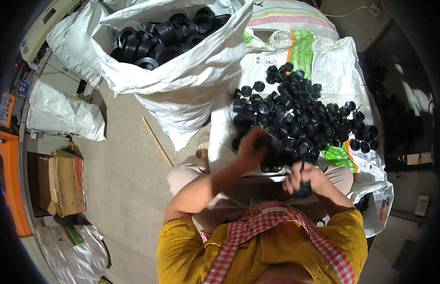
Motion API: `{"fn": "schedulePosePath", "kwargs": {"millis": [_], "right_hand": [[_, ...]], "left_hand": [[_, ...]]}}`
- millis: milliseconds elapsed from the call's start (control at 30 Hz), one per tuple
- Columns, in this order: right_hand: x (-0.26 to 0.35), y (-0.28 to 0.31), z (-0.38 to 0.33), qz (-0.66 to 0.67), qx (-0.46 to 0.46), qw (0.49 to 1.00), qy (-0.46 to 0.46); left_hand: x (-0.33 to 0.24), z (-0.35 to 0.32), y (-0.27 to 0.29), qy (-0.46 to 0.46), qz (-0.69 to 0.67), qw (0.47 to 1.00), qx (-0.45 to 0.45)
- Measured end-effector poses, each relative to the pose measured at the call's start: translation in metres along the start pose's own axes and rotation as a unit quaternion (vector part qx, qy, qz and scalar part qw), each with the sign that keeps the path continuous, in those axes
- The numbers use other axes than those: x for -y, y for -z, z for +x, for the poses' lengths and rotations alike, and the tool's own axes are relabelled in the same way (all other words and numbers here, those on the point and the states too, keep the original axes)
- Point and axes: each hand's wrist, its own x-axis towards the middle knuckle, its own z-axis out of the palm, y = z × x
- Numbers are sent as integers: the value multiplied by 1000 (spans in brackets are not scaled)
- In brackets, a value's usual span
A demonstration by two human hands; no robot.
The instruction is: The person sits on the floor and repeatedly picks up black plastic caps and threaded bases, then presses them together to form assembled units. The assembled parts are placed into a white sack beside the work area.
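Note:
A large heap of small round black plastic caps (296, 111) lies on a flattened white woven sack (333, 59) in front of me. At the heap's near left edge, my left hand (251, 149) is curled round a dark, round cap-like part (272, 146); both are smeared by motion. Nearer my lap, my right hand (307, 177) has its fingers closed on a black plastic part (303, 190). A thin dark piece (303, 165) sticks up from that fist, too blurred to tell its kind.
A tall white woven sack (182, 80) full of black ringed parts (168, 35) stands open at far left. A wooden stick (156, 142) lies on the floor. Cardboard boxes (68, 184) and an orange machine (14, 184) line the left side; a dark panel (404, 94) stands right.

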Motion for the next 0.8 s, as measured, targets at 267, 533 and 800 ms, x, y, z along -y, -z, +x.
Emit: {"fn": "schedulePosePath", "kwargs": {"millis": [267,533,800], "right_hand": [[-56,21,65,-119,-366,861,332],[-74,93,17,-636,-548,512,185],[-54,112,49,-674,-488,547,-91]], "left_hand": [[11,-37,-34,34,227,968,103],[-47,-56,-43,-221,541,809,63],[-332,59,92,-452,771,386,-226]]}}
